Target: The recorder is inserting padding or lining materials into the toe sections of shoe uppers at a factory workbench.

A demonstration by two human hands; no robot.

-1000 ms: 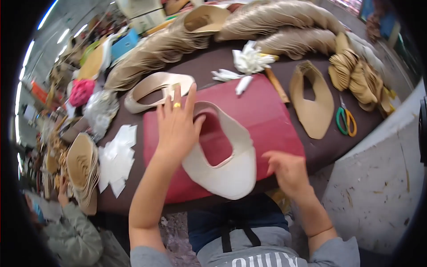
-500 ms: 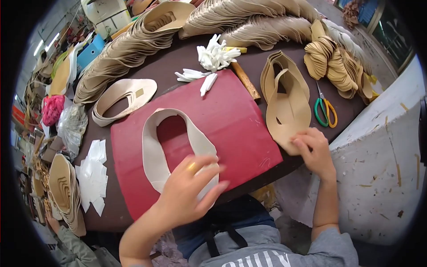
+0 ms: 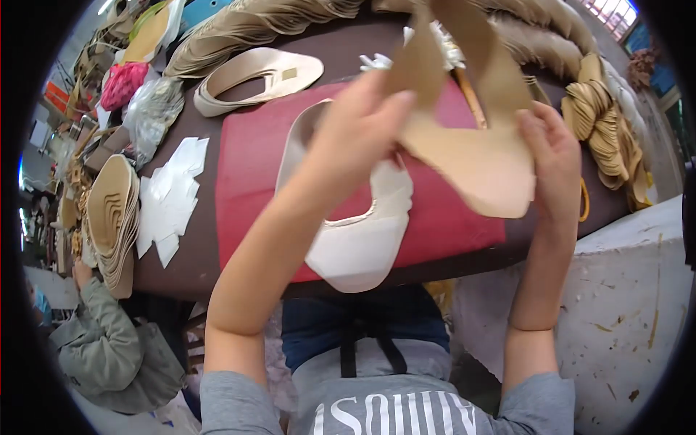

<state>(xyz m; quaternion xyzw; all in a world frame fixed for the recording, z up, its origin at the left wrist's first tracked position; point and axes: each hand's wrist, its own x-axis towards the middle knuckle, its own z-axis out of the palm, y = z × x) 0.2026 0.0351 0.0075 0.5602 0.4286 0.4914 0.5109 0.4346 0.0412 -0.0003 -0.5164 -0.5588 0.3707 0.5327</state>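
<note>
A tan shoe upper, a flat piece with a long opening, is raised over the right half of the red board. My left hand pinches its left side, and my right hand grips its right edge. Below my left forearm a whitish shoe upper lies on the board, its rounded end over the near table edge. My left hand and forearm cover part of it. The raised piece hides much of what lies behind it.
Pale uppers lie stacked beyond the board, with long rows of tan pieces behind. White sheets and nested tan pieces are at left. A wooden stick lies behind; a white block stands right. A co-worker's sleeve shows lower left.
My right hand has lifted a tan upper from the pile at right. My left hand has left the whitish upper and now holds the tan one too. The view has shifted.
</note>
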